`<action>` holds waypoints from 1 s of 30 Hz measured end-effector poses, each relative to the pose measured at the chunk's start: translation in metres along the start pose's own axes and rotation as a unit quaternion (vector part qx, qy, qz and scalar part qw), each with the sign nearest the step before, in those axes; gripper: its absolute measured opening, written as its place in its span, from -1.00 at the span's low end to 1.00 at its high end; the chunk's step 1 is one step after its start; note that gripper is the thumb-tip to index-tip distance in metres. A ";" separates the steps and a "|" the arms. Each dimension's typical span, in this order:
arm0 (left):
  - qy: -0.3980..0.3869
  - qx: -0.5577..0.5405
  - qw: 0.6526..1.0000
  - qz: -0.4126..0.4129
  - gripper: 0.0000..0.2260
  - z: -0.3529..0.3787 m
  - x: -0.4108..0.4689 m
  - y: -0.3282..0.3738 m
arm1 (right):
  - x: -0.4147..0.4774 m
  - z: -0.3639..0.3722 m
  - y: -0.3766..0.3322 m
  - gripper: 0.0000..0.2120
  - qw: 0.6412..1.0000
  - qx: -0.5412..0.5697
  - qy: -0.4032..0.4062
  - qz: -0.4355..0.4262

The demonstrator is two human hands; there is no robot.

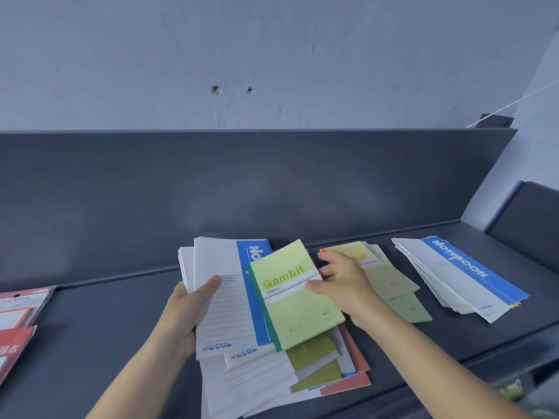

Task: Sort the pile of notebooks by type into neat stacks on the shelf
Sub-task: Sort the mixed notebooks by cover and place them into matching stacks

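Note:
My left hand (184, 309) grips several white-and-blue A5 notebooks (223, 297) by their left edge, thumb on the top cover. My right hand (341, 285) pinches the right edge of a light green "Gambit" notebook (290, 300), which lies tilted over the blue-spined ones. Below both sits the mixed pile (302, 376) of white, olive and salmon notebooks on the dark shelf (106, 328). To the right lies a stack of green notebooks (390, 282), partly hidden by my right hand. Farther right is a fanned stack of white-and-blue "Notebook" books (459, 273).
Red and pink notebooks (18, 322) lie at the shelf's left edge. The shelf's tall dark back panel (242, 182) rises behind the stacks, a side panel (526, 216) closes the right end, and the front edge (453, 376) runs lower right.

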State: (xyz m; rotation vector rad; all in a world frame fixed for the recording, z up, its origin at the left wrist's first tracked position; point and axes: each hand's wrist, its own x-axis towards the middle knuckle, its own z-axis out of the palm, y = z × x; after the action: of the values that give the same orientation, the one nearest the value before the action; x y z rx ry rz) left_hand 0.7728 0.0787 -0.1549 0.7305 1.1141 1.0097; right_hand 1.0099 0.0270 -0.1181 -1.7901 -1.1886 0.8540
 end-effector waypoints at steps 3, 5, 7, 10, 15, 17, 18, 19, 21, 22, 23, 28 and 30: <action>-0.006 -0.001 1.000 0.002 -0.67 0.000 -0.001 0.000 | 0.007 -0.036 -0.009 -0.66 0.993 0.109 0.052 -0.011; -0.010 0.000 1.000 0.002 -0.68 0.000 -0.002 0.001 | 0.012 -0.062 -0.009 -0.71 0.988 0.098 0.120 -0.024; -0.012 -0.001 1.000 0.001 -0.68 0.000 -0.003 0.001 | 0.023 -0.080 0.007 -0.78 0.982 -0.034 0.183 -0.009; -0.009 -0.002 1.000 -0.001 -0.67 0.000 -0.004 0.002 | 0.031 -0.085 0.030 -0.86 0.943 -0.304 0.127 0.045; -0.009 -0.009 1.000 -0.002 -0.66 -0.001 -0.005 0.002 | 0.032 -0.067 0.027 -0.59 0.926 -0.358 0.122 0.011; -0.010 -0.013 1.000 0.003 -0.66 0.000 -0.007 0.003 | 0.028 -0.052 0.014 -0.58 0.936 -0.324 0.130 -0.051; -0.011 -0.014 1.000 0.006 -0.66 0.001 -0.008 0.004 | 0.023 -0.043 0.005 -0.59 0.949 -0.282 0.117 -0.076; -0.015 -0.017 1.000 0.008 -0.68 0.002 -0.010 0.006 | 0.015 -0.033 -0.006 -0.59 0.966 -0.227 0.087 -0.089; -0.033 -0.030 0.999 0.006 -0.71 0.003 -0.013 0.009 | 0.005 -0.013 -0.020 -0.49 0.990 -0.118 -0.003 -0.074; -0.045 -0.041 0.998 0.003 -0.72 0.004 -0.013 0.011 | 0.000 -0.003 -0.026 -0.41 0.993 -0.085 -0.049 -0.059; -0.058 -0.052 0.997 -0.002 -0.72 0.005 -0.015 0.013 | -0.002 0.005 -0.028 -0.33 0.993 -0.061 -0.086 -0.050; -0.077 -0.091 0.993 -0.008 -0.69 0.009 -0.024 0.016 | -0.001 0.022 -0.029 -0.43 0.995 0.039 -0.086 -0.026; -0.036 -0.119 0.992 -0.019 -0.72 0.010 -0.024 0.018 | 0.001 0.019 -0.026 -0.48 0.994 0.058 -0.092 -0.009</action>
State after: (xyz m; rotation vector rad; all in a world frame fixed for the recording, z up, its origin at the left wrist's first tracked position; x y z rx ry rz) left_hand 0.7743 0.0638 -0.1275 0.5479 0.9219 1.0550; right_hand 0.9831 0.0389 -0.1034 -1.6318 -1.2420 1.0734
